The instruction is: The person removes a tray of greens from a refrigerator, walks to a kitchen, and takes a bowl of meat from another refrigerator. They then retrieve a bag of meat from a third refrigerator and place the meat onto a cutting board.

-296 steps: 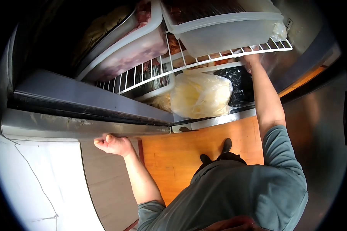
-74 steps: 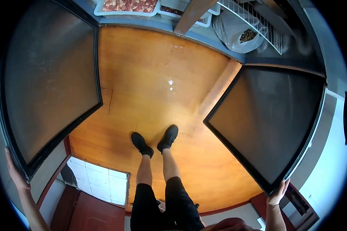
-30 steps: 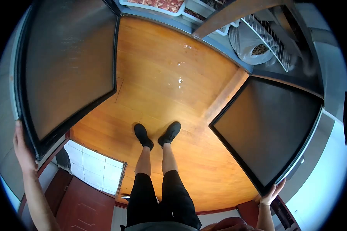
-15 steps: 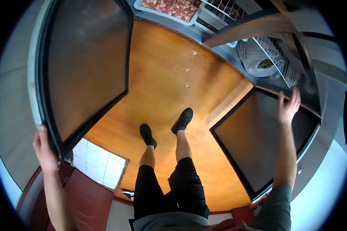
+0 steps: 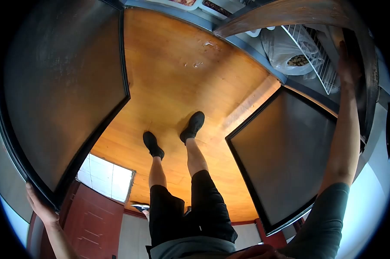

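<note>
My left hand (image 5: 39, 207) grips the outer edge of the open left fridge door (image 5: 65, 95) at the bottom left. My right arm is raised at the right, and my right hand (image 5: 348, 64) lies against a dark upper door edge (image 5: 367, 82) beside the white wire shelf (image 5: 316, 47). It is blurred, so its grip is unclear. The lower right door (image 5: 285, 159) stands open with no hand on it. A clear bag (image 5: 285, 52) with brownish contents lies under the wire shelf inside the fridge.
My feet in black shoes (image 5: 154, 144) stand on the orange wooden floor (image 5: 177, 86) between the two doors. Trays of food (image 5: 184, 2) show at the top edge. A white tiled patch (image 5: 104, 177) and a red-brown panel (image 5: 93, 224) lie at the lower left.
My right hand has let go of the lower right door and risen to the dark upper edge by the wire shelf. My left hand stays on the left door's edge.
</note>
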`<state>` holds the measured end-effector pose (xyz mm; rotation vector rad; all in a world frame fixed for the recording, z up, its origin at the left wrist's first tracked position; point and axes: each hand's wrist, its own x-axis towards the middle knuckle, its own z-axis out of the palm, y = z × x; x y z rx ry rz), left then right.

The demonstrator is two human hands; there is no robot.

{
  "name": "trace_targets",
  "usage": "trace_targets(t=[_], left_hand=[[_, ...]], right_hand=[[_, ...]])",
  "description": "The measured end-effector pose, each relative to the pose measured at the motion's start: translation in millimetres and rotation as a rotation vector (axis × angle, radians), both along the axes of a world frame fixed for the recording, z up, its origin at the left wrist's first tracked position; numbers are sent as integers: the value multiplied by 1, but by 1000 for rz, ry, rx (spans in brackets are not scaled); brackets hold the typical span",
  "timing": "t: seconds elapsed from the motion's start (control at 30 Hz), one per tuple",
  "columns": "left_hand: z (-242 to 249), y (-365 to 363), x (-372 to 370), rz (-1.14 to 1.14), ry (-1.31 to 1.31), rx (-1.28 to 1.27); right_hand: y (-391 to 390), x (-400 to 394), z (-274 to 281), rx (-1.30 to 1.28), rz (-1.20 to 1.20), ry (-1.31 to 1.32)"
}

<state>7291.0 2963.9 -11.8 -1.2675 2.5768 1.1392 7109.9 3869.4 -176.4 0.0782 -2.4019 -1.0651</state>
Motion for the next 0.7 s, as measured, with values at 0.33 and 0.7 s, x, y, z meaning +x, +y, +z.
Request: trace_targets(t=[0.33,0.7], left_hand=[[-3,56,-12,126,52,-97],[-5,40,-3,48,64,29]], right_hand=[[4,3,17,209,216,-141],[10,33,-9,-826,-463,58]])
